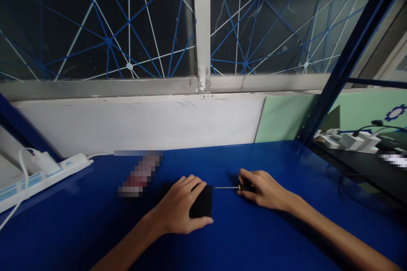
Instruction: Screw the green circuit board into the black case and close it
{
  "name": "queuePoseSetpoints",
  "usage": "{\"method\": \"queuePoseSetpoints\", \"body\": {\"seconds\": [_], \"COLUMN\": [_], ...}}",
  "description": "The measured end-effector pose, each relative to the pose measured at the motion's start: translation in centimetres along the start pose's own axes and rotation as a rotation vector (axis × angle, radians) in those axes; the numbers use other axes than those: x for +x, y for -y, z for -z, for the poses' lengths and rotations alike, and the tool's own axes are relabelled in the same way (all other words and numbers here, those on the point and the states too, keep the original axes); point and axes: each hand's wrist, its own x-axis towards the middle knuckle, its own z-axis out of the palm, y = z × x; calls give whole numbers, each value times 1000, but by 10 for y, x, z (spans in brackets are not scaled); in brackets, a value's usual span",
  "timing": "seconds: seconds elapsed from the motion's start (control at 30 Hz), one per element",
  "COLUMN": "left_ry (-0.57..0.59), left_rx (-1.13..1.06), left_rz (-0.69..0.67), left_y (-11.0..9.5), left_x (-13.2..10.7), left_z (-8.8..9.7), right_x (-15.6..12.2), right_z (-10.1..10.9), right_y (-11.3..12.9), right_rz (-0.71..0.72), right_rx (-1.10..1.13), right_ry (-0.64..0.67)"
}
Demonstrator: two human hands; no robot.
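A flat black box [203,203] lies on the blue tabletop in front of me. My left hand [179,205] grips it from above, fingers over the far side and thumb along the near side, hiding its left part. In my right hand [262,188] is a screwdriver [226,187] with a thin metal shaft and a black handle with a yellow band, the fingers closed round the handle. The shaft points left, and its tip is at the upper right edge of the box; whether it sits in a screw is too small to tell.
A white power strip [70,163] with a plugged-in charger lies at the left. A blurred-out long object [141,173] is on the blue table [270,241] behind my left hand. Blue frame posts [330,80] stand at the sides. More white plugs [359,140] are on a black surface at right.
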Motion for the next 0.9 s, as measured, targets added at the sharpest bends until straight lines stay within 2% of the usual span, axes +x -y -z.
{"method": "queuePoseSetpoints", "body": {"seconds": [0.17,0.4,0.63,0.9], "left_ry": [-31,2,17,-9], "left_rx": [2,11,22,28], "left_rz": [-8,6,17,5], "left_y": [1,-2,-2,-2], "left_x": [0,2,1,2], "left_z": [-2,2,1,1], "right_x": [-2,-1,2,1], "right_z": [0,6,3,0], "right_y": [2,4,-2,2], "right_rz": [20,30,23,30], "right_rx": [-36,-23,-117,-63], "right_ry": [-6,-3,40,45]}}
